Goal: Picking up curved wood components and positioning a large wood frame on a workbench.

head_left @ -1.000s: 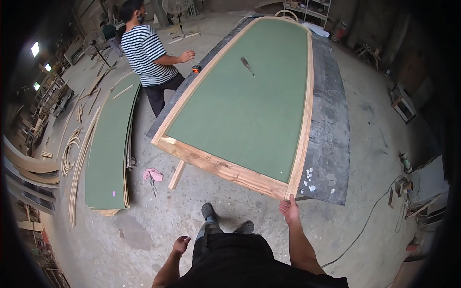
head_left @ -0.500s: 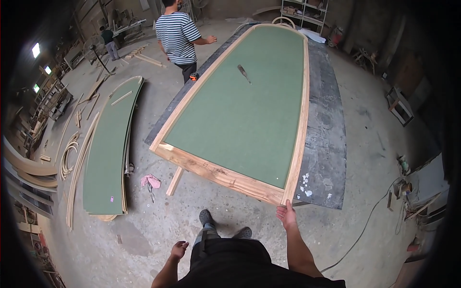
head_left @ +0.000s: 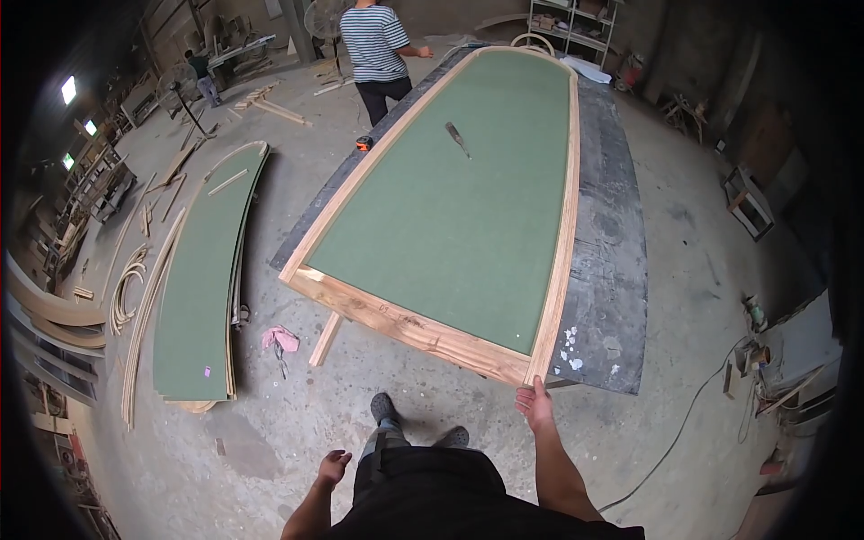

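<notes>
A long green panel [head_left: 432, 225] edged with a pale wooden frame [head_left: 409, 326], rounded at its far end, lies flat on a dark grey tabletop [head_left: 607, 261] ahead of the wearer. The frame's near right corner meets the right hand [head_left: 535, 405]: the thumb rests at the corner and the bent fingers close around its edge, their tips partly hidden. The left hand [head_left: 334, 467] hangs well apart from the panel, its fingers loosely curled, half open, with nothing visible in them. A narrow hand tool [head_left: 457, 139] lies on the green surface. Beyond the frame's left side stands a person in a striped shirt [head_left: 373, 45].
</notes>
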